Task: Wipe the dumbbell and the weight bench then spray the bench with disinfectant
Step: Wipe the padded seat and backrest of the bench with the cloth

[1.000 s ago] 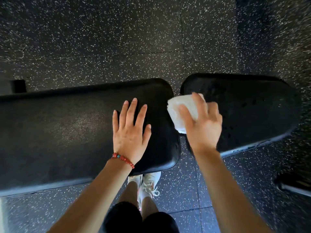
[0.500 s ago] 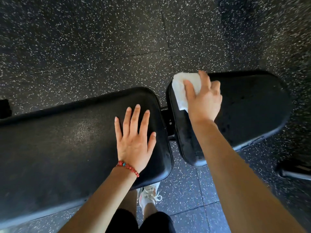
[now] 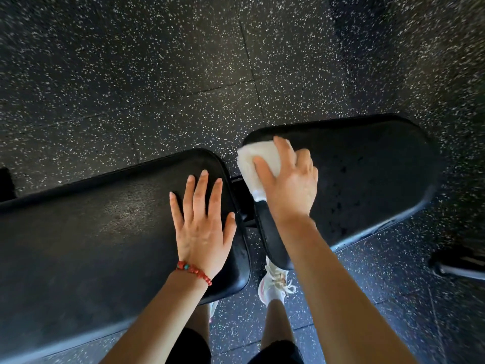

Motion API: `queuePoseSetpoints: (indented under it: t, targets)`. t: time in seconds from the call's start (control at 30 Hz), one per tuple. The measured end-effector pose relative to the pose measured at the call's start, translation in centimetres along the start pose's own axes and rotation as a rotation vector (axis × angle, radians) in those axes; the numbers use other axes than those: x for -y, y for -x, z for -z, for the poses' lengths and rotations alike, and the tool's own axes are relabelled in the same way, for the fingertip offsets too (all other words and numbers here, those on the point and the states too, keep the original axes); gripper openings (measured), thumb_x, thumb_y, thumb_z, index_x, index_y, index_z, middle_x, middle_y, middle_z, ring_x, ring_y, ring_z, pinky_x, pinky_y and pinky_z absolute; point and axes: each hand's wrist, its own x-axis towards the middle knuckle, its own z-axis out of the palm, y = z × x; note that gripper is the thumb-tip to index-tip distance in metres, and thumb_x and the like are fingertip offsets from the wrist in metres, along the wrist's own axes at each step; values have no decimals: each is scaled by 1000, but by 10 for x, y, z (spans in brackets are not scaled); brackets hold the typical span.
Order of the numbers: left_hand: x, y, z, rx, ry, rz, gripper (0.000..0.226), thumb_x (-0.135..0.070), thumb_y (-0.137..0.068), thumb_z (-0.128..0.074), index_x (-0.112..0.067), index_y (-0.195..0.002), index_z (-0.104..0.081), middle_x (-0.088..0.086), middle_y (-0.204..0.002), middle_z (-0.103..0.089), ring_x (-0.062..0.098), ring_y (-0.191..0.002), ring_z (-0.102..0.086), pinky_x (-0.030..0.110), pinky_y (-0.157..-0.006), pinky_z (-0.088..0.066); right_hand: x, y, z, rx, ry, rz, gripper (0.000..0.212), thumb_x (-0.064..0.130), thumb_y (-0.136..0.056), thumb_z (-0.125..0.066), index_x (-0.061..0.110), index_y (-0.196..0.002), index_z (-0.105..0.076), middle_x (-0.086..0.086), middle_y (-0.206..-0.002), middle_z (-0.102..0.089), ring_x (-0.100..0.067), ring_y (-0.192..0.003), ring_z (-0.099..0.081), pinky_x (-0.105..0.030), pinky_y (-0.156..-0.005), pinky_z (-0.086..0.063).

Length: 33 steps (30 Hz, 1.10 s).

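Observation:
A black padded weight bench lies across the view in two parts: a long back pad on the left and a shorter seat pad on the right, with a narrow gap between them. My left hand rests flat with spread fingers on the right end of the long pad. My right hand presses a folded white cloth onto the left end of the seat pad, fingers curled over the cloth. Dark wet specks show on the seat pad. No dumbbell or spray bottle is visible.
Black rubber floor with white flecks surrounds the bench. My white shoes stand below the gap between the pads. A dark object with a metal bar lies on the floor at the right edge. A dark block sits at the far left.
My right hand slid the cloth from the seat pad's near left edge toward its far left corner and is now slightly back. My left hand stayed flat on the long pad.

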Motion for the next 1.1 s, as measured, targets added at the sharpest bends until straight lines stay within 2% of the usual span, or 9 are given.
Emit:
queuePoseSetpoints:
  t: [0.17, 0.3, 0.47, 0.63, 0.7, 0.77, 0.9, 0.97, 1.1]
  targets:
    - [-26, -16, -3, -48, 60, -11, 50, -30, -89, -42, -5, -133, -44, 18, -143, -40, 34, -135, -27, 54, -111, -18, -4, -44, -6, 2, -4, 81, 48, 49, -80, -46, 13, -104, -67, -14, -72, -58, -29, -57, -57, -31, -55, -45]
    - [-59, -23, -9, -8, 73, -38, 52, -29, -89, -41, -4, -134, -44, 17, -143, -40, 33, -135, -29, 52, -110, -21, -50, -48, 7, -43, 39, 120, 47, 49, -83, -47, 13, -106, -65, -15, -71, -58, -31, -59, -58, -34, -55, -47]
    - [-76, -25, -24, 51, -6, -12, 56, -33, -89, -40, -5, -138, -40, 14, -146, -37, 31, -134, -29, 54, -107, -26, -143, -78, 49, -19, 88, -110, 59, 54, -84, -39, 13, -120, -58, -26, -93, -57, -41, -75, -56, -43, -72, -44]
    - [-74, -22, -28, 19, -57, -19, 56, -32, -89, -39, -7, -139, -35, 13, -147, -35, 32, -134, -29, 52, -109, -21, -140, -79, 47, -25, -13, -224, 61, 54, -83, -35, 12, -122, -56, -24, -96, -57, -40, -81, -57, -41, -71, -44]
    - [-79, -23, -29, 5, -52, 16, 56, -30, -88, -39, -7, -139, -35, 14, -146, -37, 32, -134, -30, 52, -109, -20, -119, -67, 41, 0, -69, -155, 56, 51, -83, -41, 10, -116, -60, -23, -86, -58, -38, -69, -58, -39, -63, -48]
    - [-84, -23, -29, -15, -60, 46, 55, -28, -88, -39, -6, -138, -37, 14, -146, -38, 33, -133, -30, 53, -108, -21, -102, -55, 35, 20, -52, 4, 50, 47, -82, -46, 9, -109, -64, -19, -76, -58, -33, -57, -56, -34, -56, -49]
    - [-87, -21, -26, -23, -84, 72, 55, -29, -88, -40, -5, -137, -40, 15, -145, -38, 34, -133, -30, 55, -108, -21, -120, -62, 33, 27, 57, 203, 50, 50, -81, -45, 13, -105, -67, -14, -72, -59, -29, -55, -56, -30, -55, -47]
    - [-88, -22, -24, -23, -87, 65, 54, -29, -89, -39, -5, -137, -40, 15, -146, -37, 35, -133, -30, 54, -109, -21, -150, -74, 44, 20, 82, 126, 53, 53, -81, -43, 13, -109, -66, -18, -77, -60, -32, -59, -57, -34, -58, -48]
    - [-92, -25, -29, -38, -84, 22, 53, -26, -88, -39, -5, -137, -40, 16, -145, -38, 34, -134, -30, 53, -108, -21, -200, -94, 74, 79, 31, -159, 64, 58, -83, -33, 16, -126, -53, -25, -104, -57, -41, -80, -56, -44, -76, -45]
